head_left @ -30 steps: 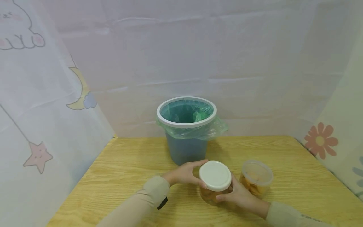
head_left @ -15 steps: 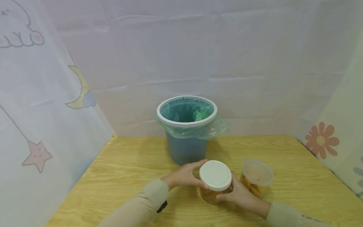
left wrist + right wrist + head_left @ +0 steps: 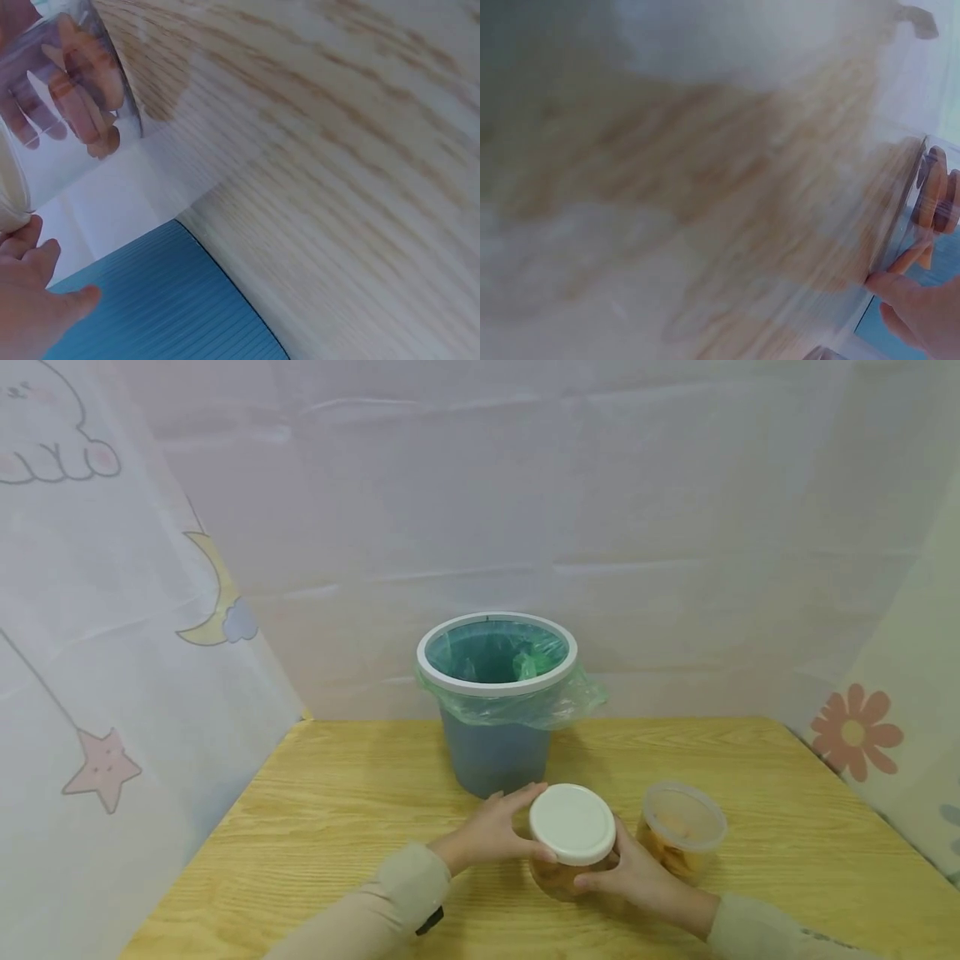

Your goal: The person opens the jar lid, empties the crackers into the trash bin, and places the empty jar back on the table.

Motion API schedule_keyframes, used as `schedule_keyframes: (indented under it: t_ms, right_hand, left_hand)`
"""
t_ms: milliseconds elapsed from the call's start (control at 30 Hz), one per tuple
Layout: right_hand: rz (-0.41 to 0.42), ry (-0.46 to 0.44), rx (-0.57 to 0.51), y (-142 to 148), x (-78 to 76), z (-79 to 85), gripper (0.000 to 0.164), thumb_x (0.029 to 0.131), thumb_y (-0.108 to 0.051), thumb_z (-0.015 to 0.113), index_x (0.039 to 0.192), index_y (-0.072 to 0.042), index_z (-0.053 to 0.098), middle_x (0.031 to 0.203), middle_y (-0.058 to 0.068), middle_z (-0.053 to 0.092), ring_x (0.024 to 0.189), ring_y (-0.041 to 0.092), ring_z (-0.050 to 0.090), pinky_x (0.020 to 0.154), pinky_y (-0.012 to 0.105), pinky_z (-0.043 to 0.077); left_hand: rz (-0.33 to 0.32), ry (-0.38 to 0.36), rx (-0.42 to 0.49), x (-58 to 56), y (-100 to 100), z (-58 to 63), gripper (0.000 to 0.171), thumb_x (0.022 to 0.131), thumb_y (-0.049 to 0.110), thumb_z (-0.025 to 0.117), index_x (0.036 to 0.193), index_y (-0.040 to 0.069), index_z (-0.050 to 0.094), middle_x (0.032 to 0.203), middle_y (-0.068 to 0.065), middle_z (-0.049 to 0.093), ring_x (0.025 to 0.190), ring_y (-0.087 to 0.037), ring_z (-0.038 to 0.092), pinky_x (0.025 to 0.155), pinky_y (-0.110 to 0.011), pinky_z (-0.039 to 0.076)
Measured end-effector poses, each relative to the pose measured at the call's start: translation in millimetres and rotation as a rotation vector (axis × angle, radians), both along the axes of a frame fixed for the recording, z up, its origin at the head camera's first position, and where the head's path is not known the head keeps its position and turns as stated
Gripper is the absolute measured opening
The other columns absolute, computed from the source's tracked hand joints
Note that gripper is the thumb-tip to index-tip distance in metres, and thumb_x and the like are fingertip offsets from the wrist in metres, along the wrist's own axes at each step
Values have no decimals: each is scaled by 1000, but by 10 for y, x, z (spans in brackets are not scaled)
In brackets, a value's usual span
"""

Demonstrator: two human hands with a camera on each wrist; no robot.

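Observation:
In the head view a clear jar (image 3: 553, 881) with orange-brown pieces inside stands on the wooden table, a white lid (image 3: 572, 822) covering its top. My left hand (image 3: 491, 832) grips the lid's edge from the left, thumb at the near side and fingers at the far side. From the right, my right hand (image 3: 637, 881) holds the jar's body below the lid. The left wrist view shows the pieces (image 3: 86, 90) through the clear wall, with left fingertips (image 3: 28, 229) at the lid's rim. The right thumb lies against the jar wall in the right wrist view.
A clear round tub (image 3: 688, 835) with orange pieces stands just right of the jar, close behind my right hand. Farther back is a blue bin (image 3: 495, 752) with a white rim and green plastic liner. Printed cloth (image 3: 480, 510) hangs behind the table (image 3: 337, 793).

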State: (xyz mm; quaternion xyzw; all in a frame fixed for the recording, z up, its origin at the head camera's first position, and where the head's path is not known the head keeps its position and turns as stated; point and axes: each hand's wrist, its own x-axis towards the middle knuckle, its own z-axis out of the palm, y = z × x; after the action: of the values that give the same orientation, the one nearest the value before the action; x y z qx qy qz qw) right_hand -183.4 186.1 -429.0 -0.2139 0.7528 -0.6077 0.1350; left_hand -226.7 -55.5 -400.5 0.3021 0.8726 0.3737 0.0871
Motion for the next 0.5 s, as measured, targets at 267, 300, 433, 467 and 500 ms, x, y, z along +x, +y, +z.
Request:
schedule_keyframes:
  t_ms: [267,300,433,467,500]
  right_hand:
    - [27,19,2,28,-10,-3,103,84,-11,77,148,9,-1,151,36,9,135,60,8,101,73,21]
    - [22,21,2,24,-12,-3,103,83,-11,77,148,9,0,151,36,9,135,60,9,101,73,21]
    - [16,32,17,22,-12,-1,103,83,-11,78,148,9,1,151,37,11,135,60,11,101,72,24]
    - [21,30,16,24,-10,2,103,83,-11,78,148,9,0,151,37,10,135,60,10,101,72,24]
    - [24,26,16,26,-6,6,103,84,-11,77,149,8,-1,151,37,9,135,61,10,101,72,24]
  left_hand:
    - [-30,-122,62,13,11,-3,97,80,31,82,155,11,24,157,-8,26,143,-28,24,110,-53,28]
    - [-41,-128,60,6,5,0,98,80,31,82,155,11,23,158,-9,25,143,-29,23,110,-54,27]
    - [-102,-159,22,-53,-26,51,103,80,30,82,156,9,17,159,-10,21,145,-28,19,112,-52,25]
    - [-122,-165,9,-77,-34,67,104,80,29,82,156,9,15,159,-9,20,145,-27,18,112,-50,25]
    - [-143,-169,-6,-106,-40,82,104,80,28,82,156,9,14,159,-9,19,145,-25,18,113,-48,25]
